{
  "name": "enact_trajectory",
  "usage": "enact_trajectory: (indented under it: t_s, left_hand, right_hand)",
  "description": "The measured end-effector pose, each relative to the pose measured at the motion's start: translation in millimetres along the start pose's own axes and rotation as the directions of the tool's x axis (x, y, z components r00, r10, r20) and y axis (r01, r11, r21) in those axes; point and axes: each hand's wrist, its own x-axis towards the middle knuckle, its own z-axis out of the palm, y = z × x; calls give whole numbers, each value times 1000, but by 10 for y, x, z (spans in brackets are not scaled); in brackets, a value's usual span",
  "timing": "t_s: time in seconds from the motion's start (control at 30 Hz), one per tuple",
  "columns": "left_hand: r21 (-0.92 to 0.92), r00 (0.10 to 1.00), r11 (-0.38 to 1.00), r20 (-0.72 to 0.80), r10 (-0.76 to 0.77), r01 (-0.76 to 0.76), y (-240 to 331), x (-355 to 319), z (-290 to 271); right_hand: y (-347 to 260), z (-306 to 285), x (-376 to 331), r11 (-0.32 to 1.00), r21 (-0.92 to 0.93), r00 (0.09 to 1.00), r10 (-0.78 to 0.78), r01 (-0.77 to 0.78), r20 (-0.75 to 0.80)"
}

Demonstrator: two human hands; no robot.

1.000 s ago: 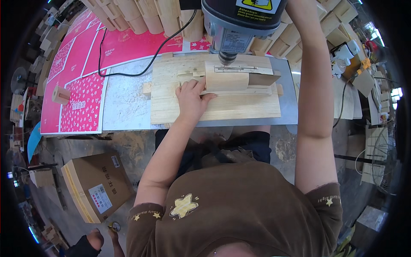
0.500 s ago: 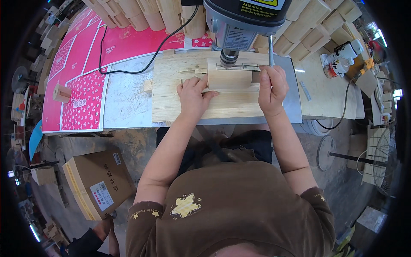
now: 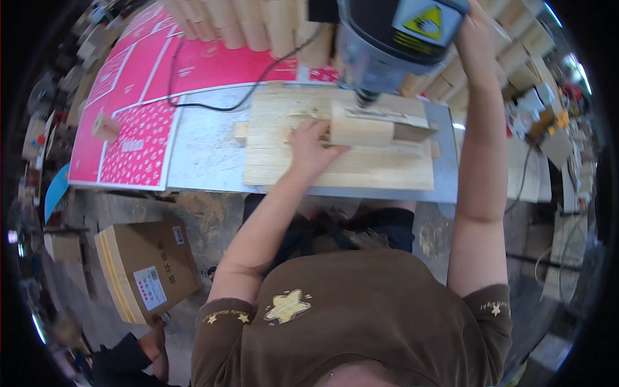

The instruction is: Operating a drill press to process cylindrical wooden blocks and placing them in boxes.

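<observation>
A pale wooden block [image 3: 362,131] with a curved face and a long slot lies on a flat wooden board [image 3: 284,169], under the chuck [image 3: 366,98] of a drill press [image 3: 380,55]. My left hand [image 3: 313,149] grips the block's left end, thumb along its near edge. A dark opening shows at the block's right end. My right hand [image 3: 476,39] is raised at the right side of the drill head, its fingers partly hidden and blurred, so what it grasps cannot be made out.
Pale wooden pieces [image 3: 248,26] stand in rows behind the drill. A black cable [image 3: 242,103] loops over the metal table. Pink printed sheets [image 3: 138,145] with a small wooden piece [image 3: 106,127] lie left. A cardboard box [image 3: 151,271] and another person's arm [image 3: 155,345] are lower left.
My right hand has left the lever beside the block and risen to the drill head's right side. My left hand stays at the block's left end. The whole view has shifted slightly.
</observation>
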Motion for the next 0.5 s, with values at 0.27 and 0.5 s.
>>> enact_trajectory:
  t_s: [0.27, 0.5]
  left_hand:
    - [-11, 982, 987, -102, 160, -162, -66, -12, -159]
    - [-221, 992, 968, 16, 125, -119, -135, -217, -1220]
  right_hand:
    - [476, -197, -1476, 956, -293, 641, 244, -31, 728]
    - [478, -423, -1836, 968, -157, 725, 250, -195, 642]
